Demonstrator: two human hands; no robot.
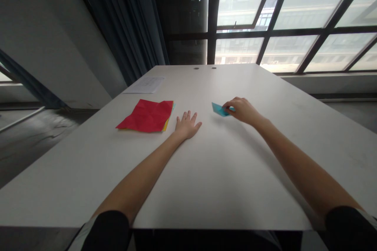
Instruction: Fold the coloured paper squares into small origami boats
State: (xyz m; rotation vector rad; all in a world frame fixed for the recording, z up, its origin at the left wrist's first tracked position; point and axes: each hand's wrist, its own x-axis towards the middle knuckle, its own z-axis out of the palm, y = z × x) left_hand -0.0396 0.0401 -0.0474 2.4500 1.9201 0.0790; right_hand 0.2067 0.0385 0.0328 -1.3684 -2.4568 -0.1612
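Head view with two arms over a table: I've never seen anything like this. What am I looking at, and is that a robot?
No robot here: these are a person's own bare hands, seen by a camera worn on that person's head, looking forward and down. The left hand lies palm down on the long white table, holding nothing. The right hand pinches a small light-blue, paper-like piece. Left of the left hand lies a creased red, paper-like sheet, with a yellow sheet peeking out beneath. Farther back, by the table's left edge, lies white printed paper.
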